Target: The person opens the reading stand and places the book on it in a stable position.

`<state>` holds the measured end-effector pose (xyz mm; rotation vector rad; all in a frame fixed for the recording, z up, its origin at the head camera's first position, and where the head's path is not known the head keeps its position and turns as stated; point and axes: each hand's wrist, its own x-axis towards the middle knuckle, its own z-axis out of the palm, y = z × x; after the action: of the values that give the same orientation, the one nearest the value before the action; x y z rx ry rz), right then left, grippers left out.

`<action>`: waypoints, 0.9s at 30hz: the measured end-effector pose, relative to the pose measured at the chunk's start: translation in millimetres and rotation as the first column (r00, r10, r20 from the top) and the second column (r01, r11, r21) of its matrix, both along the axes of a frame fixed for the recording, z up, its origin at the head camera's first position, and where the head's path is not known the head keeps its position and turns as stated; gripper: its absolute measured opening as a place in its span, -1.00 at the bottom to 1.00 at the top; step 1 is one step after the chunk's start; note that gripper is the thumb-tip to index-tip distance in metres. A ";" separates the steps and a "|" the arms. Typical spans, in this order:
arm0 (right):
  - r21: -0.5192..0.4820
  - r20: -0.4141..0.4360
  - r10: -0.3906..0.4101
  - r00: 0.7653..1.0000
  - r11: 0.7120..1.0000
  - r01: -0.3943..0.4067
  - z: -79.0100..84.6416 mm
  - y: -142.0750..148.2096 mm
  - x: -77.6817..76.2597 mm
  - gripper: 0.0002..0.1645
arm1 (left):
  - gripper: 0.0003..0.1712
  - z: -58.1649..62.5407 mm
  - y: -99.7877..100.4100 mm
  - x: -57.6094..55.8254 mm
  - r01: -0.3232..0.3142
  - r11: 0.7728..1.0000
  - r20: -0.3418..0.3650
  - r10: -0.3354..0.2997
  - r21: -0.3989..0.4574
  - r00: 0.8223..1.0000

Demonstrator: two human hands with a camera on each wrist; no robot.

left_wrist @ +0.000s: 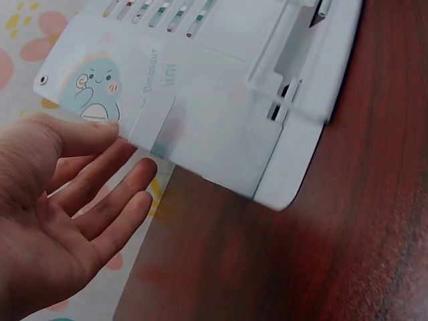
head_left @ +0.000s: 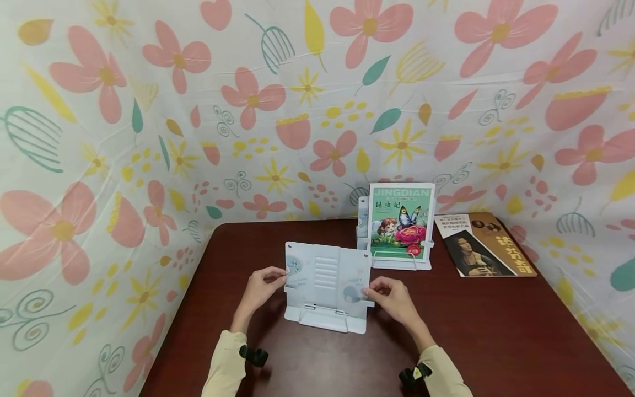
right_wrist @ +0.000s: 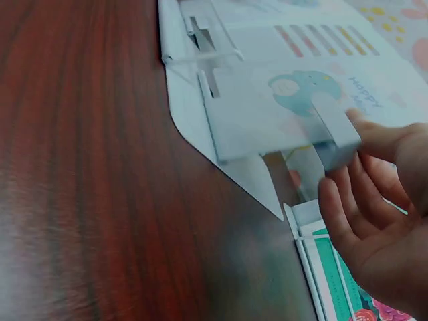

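A white metal book stand (head_left: 327, 284) with slots, pale cartoon prints and a wire page holder stands upright on the table between both hands. At its left edge, my left hand (head_left: 263, 286) pinches the panel, the thumb on the front beside a blue dinosaur print (left_wrist: 97, 83) and the other fingers behind. My right hand (head_left: 395, 298) pinches the opposite edge near a side tab (right_wrist: 336, 124), with its fingers curled behind the panel. No book rests on this stand.
Behind and right, a second book stand (head_left: 362, 220) holds a green-covered book (head_left: 392, 218). Farther right, a brown book (head_left: 488, 242) with a portrait lies flat on the dark wooden table (head_left: 496, 331). A flowered cloth (head_left: 307, 182) hangs behind the table.
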<state>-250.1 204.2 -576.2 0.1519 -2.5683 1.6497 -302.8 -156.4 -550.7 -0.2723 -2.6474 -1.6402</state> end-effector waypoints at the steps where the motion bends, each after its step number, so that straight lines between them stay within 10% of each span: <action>1: 0.003 0.000 -0.023 1.000 1.000 0.023 0.0 0.2 -2.4 -0.80 | -0.91 -0.3 -0.2 1.0 0.001 1.000 0.000 -0.001 -0.002 1.000; 20: -0.049 0.050 -0.163 0.985 0.985 0.165 -2.0 -1.9 -4.7 -0.71 | -0.89 -9.8 2.7 11.9 -0.024 0.998 -0.009 0.025 0.052 1.000; 27: -0.113 0.117 -0.181 0.977 0.974 0.194 2.7 13.5 4.0 -0.64 | -0.83 13.6 10.9 13.2 -0.103 0.976 -0.130 0.129 0.192 0.983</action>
<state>-246.1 217.7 -573.5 -0.1866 -2.4538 1.7816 -289.6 -145.5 -537.2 -0.2162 -2.3431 -1.7435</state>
